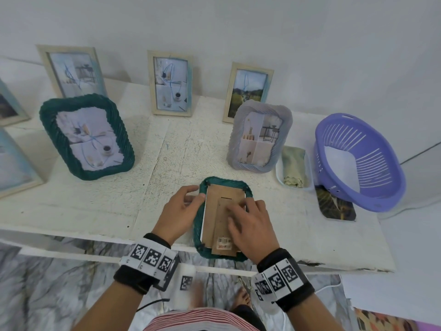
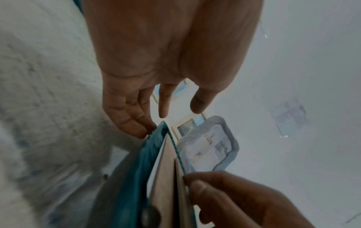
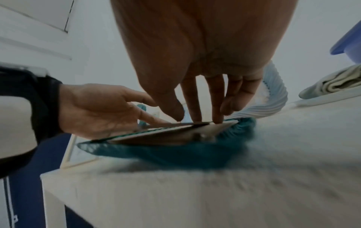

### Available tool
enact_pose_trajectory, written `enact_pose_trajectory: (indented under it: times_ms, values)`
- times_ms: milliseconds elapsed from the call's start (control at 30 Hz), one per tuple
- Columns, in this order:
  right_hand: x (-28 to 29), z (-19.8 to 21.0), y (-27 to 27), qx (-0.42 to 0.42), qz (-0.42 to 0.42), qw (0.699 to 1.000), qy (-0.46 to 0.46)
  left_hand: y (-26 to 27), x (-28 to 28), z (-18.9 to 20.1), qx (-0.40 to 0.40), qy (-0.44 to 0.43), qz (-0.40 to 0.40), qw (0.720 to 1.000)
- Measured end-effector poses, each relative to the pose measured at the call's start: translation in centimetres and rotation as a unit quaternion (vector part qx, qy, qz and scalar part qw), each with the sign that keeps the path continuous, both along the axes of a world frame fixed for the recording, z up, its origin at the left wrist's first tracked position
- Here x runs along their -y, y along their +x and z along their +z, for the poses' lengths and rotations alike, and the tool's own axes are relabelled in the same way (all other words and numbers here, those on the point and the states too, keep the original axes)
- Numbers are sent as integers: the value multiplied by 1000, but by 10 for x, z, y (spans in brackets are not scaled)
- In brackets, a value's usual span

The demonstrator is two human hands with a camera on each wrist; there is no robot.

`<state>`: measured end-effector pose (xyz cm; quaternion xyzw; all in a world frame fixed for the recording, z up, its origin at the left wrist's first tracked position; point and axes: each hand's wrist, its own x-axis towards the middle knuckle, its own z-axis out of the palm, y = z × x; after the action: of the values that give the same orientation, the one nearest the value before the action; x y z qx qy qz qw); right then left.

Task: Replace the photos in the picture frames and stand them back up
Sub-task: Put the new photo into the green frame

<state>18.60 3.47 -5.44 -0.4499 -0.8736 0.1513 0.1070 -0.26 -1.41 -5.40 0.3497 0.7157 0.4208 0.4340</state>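
Left hand: the left hand [image 1: 180, 209] steadies the face-down dark green woven-rim picture frame [image 1: 200, 237], relaxed fingers touching its left edge, apparently to stop it sliding.
Frame: lies at the front edge of the white painted table [image 1: 95, 206], long axis running away from the person, overhanging slightly.
Right hand: the right hand [image 1: 250, 229] presses straight fingertips on the brown cardboard backing board [image 1: 216, 211], seemingly seating it; nothing gripped.

A teal woven picture frame [image 1: 200, 225] lies face down at the near edge of the white bench [image 1: 95, 201], slightly overhanging it. Its brown cardboard backing [image 1: 214, 211] faces up, with a barcode sticker [image 1: 223, 243] at the near end.
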Motion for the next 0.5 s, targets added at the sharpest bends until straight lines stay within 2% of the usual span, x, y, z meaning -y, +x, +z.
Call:
enact_pose_trajectory:
  times_ms: [67,167,333,400,500]
  values:
    - [5,9,-4,-16,-12,999,-39,3,0,12,80,24,34,996]
    - [7,38,-9,-30,-59,987,-146,8,-1,34,131,76,42,988]
    - [6,75,-8,-128,-119,954,-245,23,-9,52,200,139,-12,970]
    - [2,74,-2,-194,-136,933,-271,25,-9,50,175,149,-47,972]
    - [-4,64,10,-292,-159,898,-287,18,-5,32,22,136,-93,986]
